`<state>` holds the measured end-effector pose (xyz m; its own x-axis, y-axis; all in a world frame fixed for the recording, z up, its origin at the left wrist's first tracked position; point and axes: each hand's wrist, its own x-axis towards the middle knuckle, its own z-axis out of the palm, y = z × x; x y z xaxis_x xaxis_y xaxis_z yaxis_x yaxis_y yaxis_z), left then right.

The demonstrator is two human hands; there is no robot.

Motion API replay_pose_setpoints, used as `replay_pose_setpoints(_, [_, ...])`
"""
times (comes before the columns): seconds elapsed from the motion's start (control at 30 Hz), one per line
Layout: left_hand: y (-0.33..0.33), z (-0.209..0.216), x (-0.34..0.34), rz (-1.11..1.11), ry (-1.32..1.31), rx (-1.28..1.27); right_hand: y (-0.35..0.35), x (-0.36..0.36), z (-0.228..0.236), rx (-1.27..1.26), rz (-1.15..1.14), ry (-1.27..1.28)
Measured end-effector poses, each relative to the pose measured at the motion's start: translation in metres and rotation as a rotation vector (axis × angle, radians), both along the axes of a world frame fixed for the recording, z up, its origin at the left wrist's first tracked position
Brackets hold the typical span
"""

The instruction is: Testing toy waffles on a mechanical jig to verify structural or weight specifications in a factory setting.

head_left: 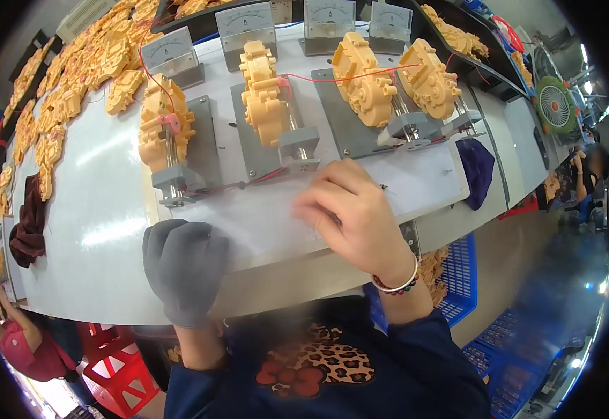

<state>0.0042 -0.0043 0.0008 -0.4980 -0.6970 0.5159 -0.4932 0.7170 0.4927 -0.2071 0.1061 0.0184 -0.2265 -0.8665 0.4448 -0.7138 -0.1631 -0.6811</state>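
Note:
My left hand, in a grey glove, hovers at the near side of the table below the leftmost test fixture. Its fingers look curled but are smeared by motion. My right hand is bare, with a beaded bracelet at the wrist. It is over the white board, its fingers bent and the tips blurred; nothing can be made out in them. Beyond the hands, yellow plastic gear housings stand upright on several grey fixtures with metal rods. One grey clamp block is just beyond my right hand. Red wires run between fixtures.
Analog panel meters line the back. Many yellow housings lie piled at left. A dark brown cloth and a purple cloth lie on the table. Blue crates, red stools and other people are around.

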Motion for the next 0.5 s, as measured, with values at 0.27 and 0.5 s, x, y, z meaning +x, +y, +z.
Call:
replay_pose_setpoints(0.27, [0.0001, -0.0005, -0.0003, -0.002, 0.003, -0.014, -0.0006, 0.0015, -0.0010, -0.037, -0.025, 0.048])
replay_pose_setpoints(0.5, [0.0005, 0.0007, -0.0009, 0.000, 0.001, -0.013, -0.0013, 0.0025, -0.0010, -0.037, -0.035, 0.085])
